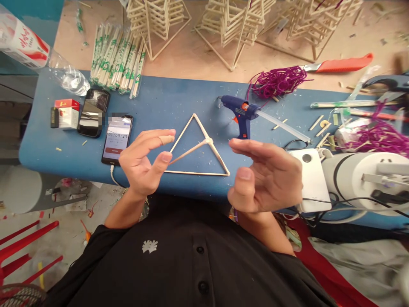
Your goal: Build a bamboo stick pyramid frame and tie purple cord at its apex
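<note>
My left hand hovers above the left side of a triangular frame of wooden sticks, thumb and fingers apart and nothing between them. Part of the frame's left corner is hidden behind that hand. One extra stick runs from the frame's right side down toward its left corner. To the right of the frame, my right hand is raised, empty, with the thumb separate from the stretched fingers. Just beyond it lies a blue hot glue gun with a clear glue stick in its back.
Stick towers line the far side. Wrapped chopsticks, a plastic bottle and two phones lie left. Purple string, an orange-handled knife and a white cylindrical device with cables are right.
</note>
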Available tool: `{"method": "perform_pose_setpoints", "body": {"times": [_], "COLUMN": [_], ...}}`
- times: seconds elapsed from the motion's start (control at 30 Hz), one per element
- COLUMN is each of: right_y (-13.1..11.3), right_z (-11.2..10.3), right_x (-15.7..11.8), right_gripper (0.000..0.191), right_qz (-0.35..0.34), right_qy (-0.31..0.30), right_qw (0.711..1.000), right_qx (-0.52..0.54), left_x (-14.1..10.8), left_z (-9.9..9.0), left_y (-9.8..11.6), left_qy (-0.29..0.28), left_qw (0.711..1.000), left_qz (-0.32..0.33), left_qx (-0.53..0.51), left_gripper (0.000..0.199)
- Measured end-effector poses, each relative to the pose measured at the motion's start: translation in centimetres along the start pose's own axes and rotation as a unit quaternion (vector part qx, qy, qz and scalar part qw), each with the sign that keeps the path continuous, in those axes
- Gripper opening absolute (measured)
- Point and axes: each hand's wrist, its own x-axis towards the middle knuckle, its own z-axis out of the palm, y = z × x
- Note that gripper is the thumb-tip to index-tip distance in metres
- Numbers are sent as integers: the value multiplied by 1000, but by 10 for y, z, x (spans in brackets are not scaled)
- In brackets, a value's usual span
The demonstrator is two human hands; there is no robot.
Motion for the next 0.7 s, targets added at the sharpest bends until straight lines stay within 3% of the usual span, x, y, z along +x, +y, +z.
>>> {"method": "perform_pose_setpoints", "body": {"times": [0.1, 0.2, 0.27, 0.37, 0.5, 0.7], "right_y": [11, 10, 7, 5, 6, 7], "right_z": [-22, -45, -56, -66, -69, -66], "right_x": [-16, -30, -37, -42, -45, -49], "right_gripper": [51, 48, 50, 56, 56, 44], "right_qz": [-12, 49, 72, 84, 79, 64], "right_qy": [-18, -135, -209, -271, -294, -274], "right_qw": [1000, 985, 963, 942, 938, 942], "right_qx": [-11, -99, -152, -178, -168, -181], "left_x": [-16, -33, -43, -55, -61, -64], "left_z": [-26, -46, -53, -53, -47, -42], "left_y": [-3, 3, 7, 8, 4, 2], "left_qy": [-31, -119, -148, -161, -159, -140], "left_qw": [998, 974, 958, 947, 941, 945], "left_qz": [-11, -75, -95, -98, -86, -89], "left_qx": [51, 175, 226, 260, 285, 281], "left_gripper": [38, 47, 48, 50, 47, 48]}}
